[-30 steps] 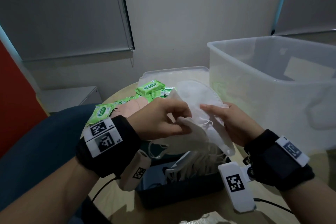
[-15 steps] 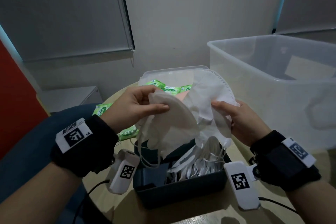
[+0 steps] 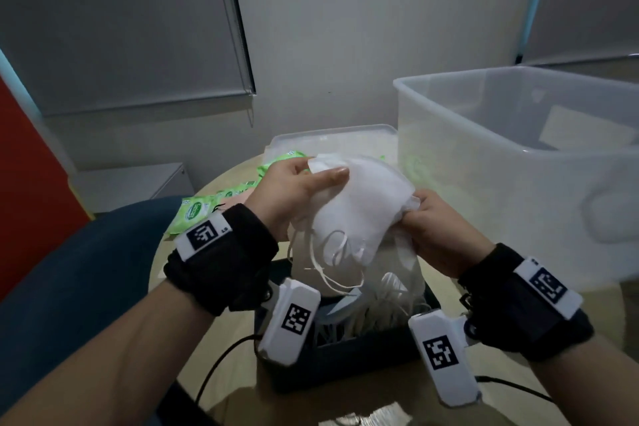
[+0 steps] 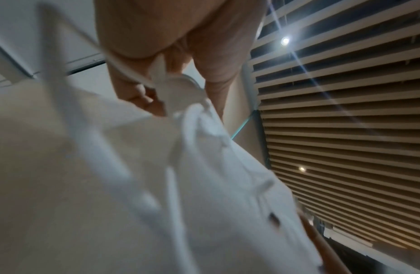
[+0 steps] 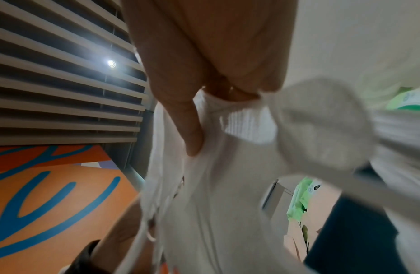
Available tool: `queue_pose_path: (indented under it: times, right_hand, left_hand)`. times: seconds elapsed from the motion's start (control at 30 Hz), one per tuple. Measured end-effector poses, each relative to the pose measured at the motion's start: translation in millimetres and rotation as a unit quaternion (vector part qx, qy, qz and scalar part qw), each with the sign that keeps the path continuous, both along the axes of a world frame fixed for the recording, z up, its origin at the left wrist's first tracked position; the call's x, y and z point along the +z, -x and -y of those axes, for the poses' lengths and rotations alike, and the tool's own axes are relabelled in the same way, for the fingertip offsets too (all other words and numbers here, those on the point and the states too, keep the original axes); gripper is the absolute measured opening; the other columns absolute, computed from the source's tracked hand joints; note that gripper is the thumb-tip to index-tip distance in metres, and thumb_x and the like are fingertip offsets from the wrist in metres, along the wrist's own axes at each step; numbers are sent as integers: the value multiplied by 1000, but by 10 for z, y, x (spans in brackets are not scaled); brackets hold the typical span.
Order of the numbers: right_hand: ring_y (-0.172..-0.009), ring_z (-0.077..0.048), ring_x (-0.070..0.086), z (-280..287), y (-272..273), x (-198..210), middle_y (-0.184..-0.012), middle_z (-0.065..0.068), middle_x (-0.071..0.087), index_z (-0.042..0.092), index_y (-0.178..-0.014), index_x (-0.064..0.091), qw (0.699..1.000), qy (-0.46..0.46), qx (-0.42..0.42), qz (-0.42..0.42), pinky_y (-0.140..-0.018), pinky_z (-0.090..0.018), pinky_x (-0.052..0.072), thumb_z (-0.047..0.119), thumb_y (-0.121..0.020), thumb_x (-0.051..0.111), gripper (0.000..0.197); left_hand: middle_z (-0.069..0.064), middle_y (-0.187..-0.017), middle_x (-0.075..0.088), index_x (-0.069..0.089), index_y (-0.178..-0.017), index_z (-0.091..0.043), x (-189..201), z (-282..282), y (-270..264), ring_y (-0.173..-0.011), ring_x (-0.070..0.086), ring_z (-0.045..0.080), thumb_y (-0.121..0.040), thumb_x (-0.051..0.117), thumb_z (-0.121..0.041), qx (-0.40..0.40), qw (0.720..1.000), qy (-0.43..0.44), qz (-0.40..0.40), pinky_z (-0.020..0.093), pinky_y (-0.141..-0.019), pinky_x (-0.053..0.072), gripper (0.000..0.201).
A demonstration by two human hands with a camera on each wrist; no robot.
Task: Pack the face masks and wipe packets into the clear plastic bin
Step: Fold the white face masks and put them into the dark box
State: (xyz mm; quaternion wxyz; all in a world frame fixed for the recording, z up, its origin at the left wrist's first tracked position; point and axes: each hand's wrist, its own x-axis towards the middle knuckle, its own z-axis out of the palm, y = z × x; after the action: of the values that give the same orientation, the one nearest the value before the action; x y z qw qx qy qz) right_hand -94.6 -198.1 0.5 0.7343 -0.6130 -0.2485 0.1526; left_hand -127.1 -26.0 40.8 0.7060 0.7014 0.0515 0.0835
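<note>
Both hands hold a stack of white face masks (image 3: 359,211) above a dark box (image 3: 345,363) filled with more masks. My left hand (image 3: 304,187) pinches the stack's upper left edge (image 4: 176,92), thumb on top. On the right side, my right hand (image 3: 418,218) grips the masks (image 5: 227,166), fingers curled into the fabric. Ear loops (image 3: 328,266) dangle below. Green wipe packets (image 3: 197,211) lie on the table to the left. The clear plastic bin (image 3: 518,166) stands at the right, just beyond my right hand.
A shallow clear lid or tray (image 3: 332,138) lies behind the masks on the round wooden table (image 3: 221,349). A dark blue chair (image 3: 79,280) sits at the left. Cables (image 3: 221,360) run over the table's near edge.
The two separated masks have been brought together into one stack between my hands. My left hand moved right and up to the stack's top edge.
</note>
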Motion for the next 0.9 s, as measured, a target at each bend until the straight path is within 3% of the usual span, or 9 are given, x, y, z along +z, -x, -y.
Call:
queue_pose_path:
  times: [0.13, 0.23, 0.33, 0.47, 0.53, 0.6, 0.67, 0.8, 0.9]
  right_hand:
    - [-55, -10, 67, 12, -8, 41, -62, 1, 70, 3, -80, 64, 1000, -10, 20, -4, -48, -19, 52, -7, -55, 55, 28]
    - [-62, -13, 69, 39, -34, 52, -71, -3, 72, 4, -87, 65, 999, -1, 47, -16, -55, -23, 56, -17, -68, 65, 29]
    - [-74, -16, 67, 104, -59, 35, -86, -10, 71, 3, -101, 66, 998, 49, 47, -19, -66, -27, 57, -19, -77, 56, 33]
    - [-81, -27, 60, 156, -116, -15, -91, -15, 67, 8, -92, 69, 994, 83, -62, -19, -79, -42, 47, -8, -86, 52, 24]
    - [-75, -27, 62, 130, -134, -27, -84, -12, 69, 10, -84, 69, 992, 74, -91, -38, -80, -45, 48, 0, -92, 49, 23]
    - [-72, -25, 64, 70, -129, -14, -81, -10, 69, 9, -85, 68, 993, 59, -89, -50, -74, -39, 51, 9, -96, 46, 25]
    - [-70, -21, 64, -7, -103, 9, -83, -13, 68, 4, -91, 66, 996, 42, -65, -47, -66, -30, 54, 13, -98, 42, 27]
    - [-55, -12, 60, -160, -35, 41, -70, -9, 63, 1, -92, 62, 998, 24, -29, -42, -51, -20, 49, 15, -100, 37, 30]
    - [-79, -23, 60, -250, -37, 66, -92, -18, 62, 0, -103, 61, 996, 9, -41, -78, -72, -32, 49, 28, -101, 38, 36]
  left_hand:
    - [5, -66, 69, 68, -74, -8, 36, -36, 42, -48, 62, 12, -80, 68, -20, -39, 998, -23, -40, 18, -46, 50, 13]
    - [5, -71, 70, 68, -82, -5, 92, -107, 31, -54, 63, 13, -78, 69, -17, 2, 1000, -24, 2, 20, -53, 53, 13]
    - [7, -89, 72, 69, -92, -9, 127, -242, -13, -74, 66, 18, -71, 74, -22, 59, 997, -20, 56, 28, -69, 55, 26]
    - [4, -89, 68, 65, -94, -14, 218, -391, -22, -77, 64, 20, -82, 69, -19, 159, 975, -110, 106, 27, -62, 54, 13]
    - [3, -75, 62, 58, -77, -19, 233, -354, 36, -68, 58, 17, -82, 66, -19, 199, 912, -322, 158, 20, -62, 48, 9]
    - [-5, -58, 46, 39, -61, -22, 194, -176, 122, -54, 43, 12, -81, 62, -19, 204, 819, -508, 171, 22, -50, 33, 31]
    - [-7, -57, 38, 29, -59, -23, 126, 32, 162, -58, 40, 19, -81, 60, -22, 171, 788, -571, 151, 28, -53, 26, 38]
    - [3, -70, 50, 31, -64, -18, -41, 336, 60, -73, 45, 27, -83, 55, -25, 123, 793, -581, 133, 28, -61, 23, 31]
    - [11, -85, 61, 35, -70, -15, -90, 502, -22, -85, 52, 31, -86, 53, -25, 93, 816, -556, 130, 28, -61, 20, 26]
